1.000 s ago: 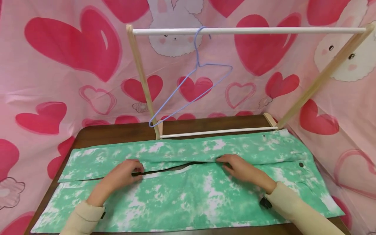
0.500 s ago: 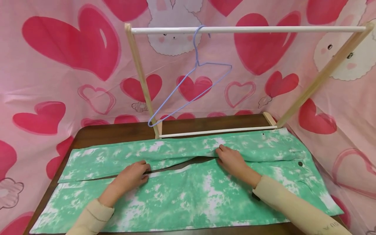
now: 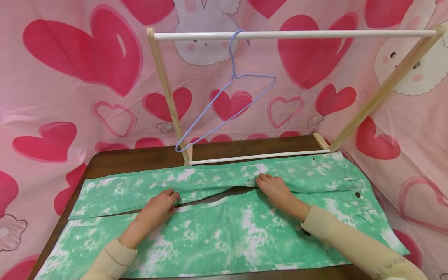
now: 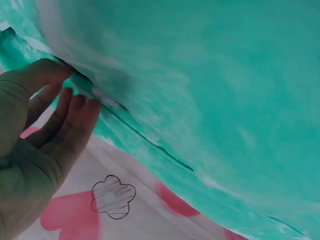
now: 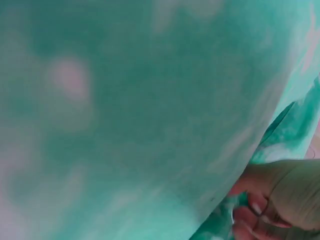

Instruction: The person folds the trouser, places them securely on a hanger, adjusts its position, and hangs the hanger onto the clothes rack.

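Note:
A green and white tie-dye garment [image 3: 224, 237] lies flat across the table, its long upper layer parted from the lower one by a dark narrow gap. At the upper layer's edge, left of the middle, my left hand [image 3: 159, 208] pinches the cloth; in the left wrist view this hand [image 4: 45, 135] has thumb and fingertips around the edge. Right of the gap, my right hand [image 3: 276, 190] grips the same edge, raised slightly there. The right wrist view shows that hand [image 5: 280, 200] with fingers bent at the cloth, the tips partly hidden.
Behind the garment stands a rack with a white top bar [image 3: 315, 34] and wooden posts. A blue wire hanger [image 3: 212, 102] hangs from the bar. The brown table [image 3: 115, 160] shows along the back, against a pink cloth backdrop with hearts [image 3: 115, 50].
Both hands moved up the garment, the left also slightly right, and the right hand's fingers now lie over the upper layer. The gap between the layers looks wider near the right hand.

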Motion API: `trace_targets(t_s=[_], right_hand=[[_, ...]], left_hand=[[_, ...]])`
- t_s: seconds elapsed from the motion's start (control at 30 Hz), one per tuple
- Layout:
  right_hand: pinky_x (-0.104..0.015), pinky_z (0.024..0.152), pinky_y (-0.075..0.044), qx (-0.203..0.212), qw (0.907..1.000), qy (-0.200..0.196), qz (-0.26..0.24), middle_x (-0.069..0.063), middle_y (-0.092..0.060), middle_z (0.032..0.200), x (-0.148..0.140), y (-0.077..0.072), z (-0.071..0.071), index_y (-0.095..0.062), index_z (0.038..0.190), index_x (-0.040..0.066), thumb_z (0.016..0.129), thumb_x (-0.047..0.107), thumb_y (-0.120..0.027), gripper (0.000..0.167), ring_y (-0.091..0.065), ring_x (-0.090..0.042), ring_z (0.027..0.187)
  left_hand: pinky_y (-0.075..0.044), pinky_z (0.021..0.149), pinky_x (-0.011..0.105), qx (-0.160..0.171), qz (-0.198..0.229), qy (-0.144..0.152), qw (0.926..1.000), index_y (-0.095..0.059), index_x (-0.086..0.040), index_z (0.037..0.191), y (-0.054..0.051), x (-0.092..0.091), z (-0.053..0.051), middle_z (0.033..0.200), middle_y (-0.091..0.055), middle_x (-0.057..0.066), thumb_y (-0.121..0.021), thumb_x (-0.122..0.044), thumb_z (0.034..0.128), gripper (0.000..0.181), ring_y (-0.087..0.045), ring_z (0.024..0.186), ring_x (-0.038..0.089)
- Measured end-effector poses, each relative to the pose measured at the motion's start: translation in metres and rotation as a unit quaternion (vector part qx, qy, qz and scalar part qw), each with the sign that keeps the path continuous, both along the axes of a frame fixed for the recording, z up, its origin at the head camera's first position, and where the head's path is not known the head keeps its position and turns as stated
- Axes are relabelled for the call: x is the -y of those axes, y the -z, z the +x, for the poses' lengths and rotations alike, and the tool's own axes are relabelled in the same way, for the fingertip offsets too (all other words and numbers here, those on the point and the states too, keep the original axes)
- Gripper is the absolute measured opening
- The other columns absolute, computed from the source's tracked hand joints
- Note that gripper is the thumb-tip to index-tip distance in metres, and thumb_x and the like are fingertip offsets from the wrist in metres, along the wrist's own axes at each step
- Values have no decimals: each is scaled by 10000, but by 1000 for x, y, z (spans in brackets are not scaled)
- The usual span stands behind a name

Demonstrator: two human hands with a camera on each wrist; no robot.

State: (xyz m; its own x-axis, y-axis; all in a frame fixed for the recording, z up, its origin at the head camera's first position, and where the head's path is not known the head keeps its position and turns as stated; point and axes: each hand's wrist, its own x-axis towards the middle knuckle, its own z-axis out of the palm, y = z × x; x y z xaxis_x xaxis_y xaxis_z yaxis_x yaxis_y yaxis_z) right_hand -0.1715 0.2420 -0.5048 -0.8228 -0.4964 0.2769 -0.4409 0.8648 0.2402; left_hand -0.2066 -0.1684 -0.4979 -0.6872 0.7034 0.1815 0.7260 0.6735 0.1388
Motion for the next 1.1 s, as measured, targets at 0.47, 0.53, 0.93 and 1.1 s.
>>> trace_targets(t_s=[0.47, 0.53, 0.93, 1.1], right_hand=[[-404, 731, -577, 1792, 9616, -76, -2077, -79, -735, 918, -28, -31, 6, -737, 943, 63, 888, -137, -638, 231, -694, -241, 847], [-363, 732, -569, 2323, 9375, -150, -2587, -68, -744, 910, -37, -42, 3, -755, 932, 68, 884, -140, -634, 246, -689, -192, 820], [-271, 654, -520, 2325, 9123, -384, -3349, 8, -678, 816, -60, -48, -8, -720, 832, 64, 890, -59, -721, 136, -588, -93, 726], [-277, 618, -436, 1807, 9468, 71, -2661, 47, -552, 787, -49, -41, -5, -661, 797, 88, 872, -67, -707, 179, -471, -98, 689]], left_hand=[[-440, 577, 275, -85, -279, -279, 9992, -649, -102, 791, -5, 5, -9, 764, -558, 0, -734, 91, 798, 212, -555, 691, 168], [-471, 601, 274, 49, -159, -350, 9993, -685, -100, 845, -9, 9, -8, 826, -608, 2, -729, 78, 807, 187, -593, 737, 165], [-513, 648, 291, 305, 417, -387, 9979, -735, -110, 933, -18, 20, -9, 923, -657, -21, -738, 18, 821, 170, -602, 797, 116], [-459, 617, 263, 351, 577, -518, 9964, -689, -76, 978, -21, 17, -12, 940, -648, 9, -702, 9, 870, 138, -515, 729, 77]])
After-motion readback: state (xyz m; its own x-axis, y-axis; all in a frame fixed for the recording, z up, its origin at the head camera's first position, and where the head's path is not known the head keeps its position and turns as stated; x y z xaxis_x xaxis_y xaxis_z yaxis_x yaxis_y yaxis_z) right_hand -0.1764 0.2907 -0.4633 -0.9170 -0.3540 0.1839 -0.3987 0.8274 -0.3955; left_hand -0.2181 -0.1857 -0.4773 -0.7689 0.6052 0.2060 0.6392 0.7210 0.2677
